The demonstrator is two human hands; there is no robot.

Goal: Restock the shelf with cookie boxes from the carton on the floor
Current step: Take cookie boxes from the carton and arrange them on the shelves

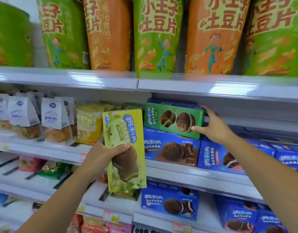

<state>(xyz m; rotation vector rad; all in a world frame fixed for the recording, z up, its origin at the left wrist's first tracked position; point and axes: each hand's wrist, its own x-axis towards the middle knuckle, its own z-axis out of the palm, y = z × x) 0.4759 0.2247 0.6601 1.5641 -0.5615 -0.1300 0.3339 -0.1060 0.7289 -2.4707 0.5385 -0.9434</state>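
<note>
The yellow-green box in the left hand is smooth printed card with a soft sheen. The green box the right hand grips looks the same card, as do the blue boxes just below it. Above both hands, the shelf edge wears a glossy clear plastic strip, and the chip bags are shiny film. Left of the left hand, snack packets are crinkled plastic.

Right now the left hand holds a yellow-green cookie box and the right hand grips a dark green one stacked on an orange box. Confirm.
Wrong: head view shows the dark green cardboard cookie box stacked on a blue box; rest holds.
</note>
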